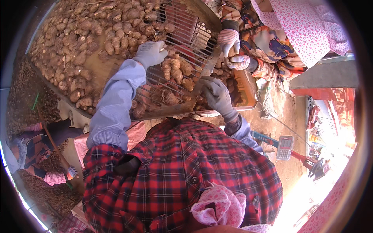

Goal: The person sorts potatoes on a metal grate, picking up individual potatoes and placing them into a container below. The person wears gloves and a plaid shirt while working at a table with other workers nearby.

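Observation:
My left hand (150,54), in a grey glove, reaches over the metal bar grate (182,38), beside the heap of brown knobbly tubers (70,43). Its fingers are bent; whether they pinch anything is unclear. A cluster of tubers (176,68) lies on the bars just right of it. My right hand (217,97), gloved too, is at the grate's lower right corner with its fingers loosely curled and apart, and no object shows in it. More tubers (170,97) rest on the bars between my hands. Below the right edge of the grate, a box (246,87) holds further tubers.
Across the grate, a co-worker's striped-gloved hands (233,49) hold a tuber. At the far left another person (38,148) grips a long wooden handle (54,139). A scale display with keypad (284,148) stands at the right. The grate has a raised metal rim (163,112).

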The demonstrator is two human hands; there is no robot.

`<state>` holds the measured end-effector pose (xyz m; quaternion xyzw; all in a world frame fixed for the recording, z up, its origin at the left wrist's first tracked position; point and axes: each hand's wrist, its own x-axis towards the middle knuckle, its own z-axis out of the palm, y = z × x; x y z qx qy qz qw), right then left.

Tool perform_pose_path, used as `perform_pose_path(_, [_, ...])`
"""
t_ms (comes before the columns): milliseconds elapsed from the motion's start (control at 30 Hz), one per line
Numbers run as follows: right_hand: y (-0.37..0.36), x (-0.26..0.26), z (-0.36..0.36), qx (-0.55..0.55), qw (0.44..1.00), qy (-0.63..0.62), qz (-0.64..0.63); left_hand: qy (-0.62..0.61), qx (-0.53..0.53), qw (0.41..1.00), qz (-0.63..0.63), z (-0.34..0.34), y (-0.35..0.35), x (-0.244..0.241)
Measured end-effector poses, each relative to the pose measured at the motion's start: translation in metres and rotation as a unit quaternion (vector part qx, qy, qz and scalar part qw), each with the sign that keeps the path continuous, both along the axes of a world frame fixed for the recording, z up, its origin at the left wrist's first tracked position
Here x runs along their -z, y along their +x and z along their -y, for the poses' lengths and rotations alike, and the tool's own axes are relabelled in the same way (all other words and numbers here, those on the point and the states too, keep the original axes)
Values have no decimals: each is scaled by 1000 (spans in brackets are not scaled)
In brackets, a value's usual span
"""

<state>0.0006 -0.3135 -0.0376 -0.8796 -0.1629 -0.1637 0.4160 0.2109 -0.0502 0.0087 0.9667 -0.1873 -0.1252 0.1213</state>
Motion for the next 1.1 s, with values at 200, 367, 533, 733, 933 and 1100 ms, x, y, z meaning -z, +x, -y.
perform_pose_path(200, [8, -34, -17, 18, 999, 42, 29, -550, -166, 792, -209, -82, -70, -37])
perform_pose_path(367, [19, -38, -94, -141, 980, 92, 105, -472, -21, 882, -2, -39, -152, -35])
perform_pose_path(533, [13, -42, -109, -160, 983, 85, 35, -446, -45, 888, 98, -19, -188, -4])
perform_pose_path(733, [1, -12, -106, -115, 844, 500, -158, -467, -172, 863, 88, 4, -209, 21])
perform_pose_path(933, [-16, -8, 15, 33, 838, 433, -332, -577, -339, 742, 48, -61, -192, -16])
perform_pose_path(1100, [24, -26, -1, 38, 985, 76, -151, -591, -355, 721, 69, -107, -177, -23])
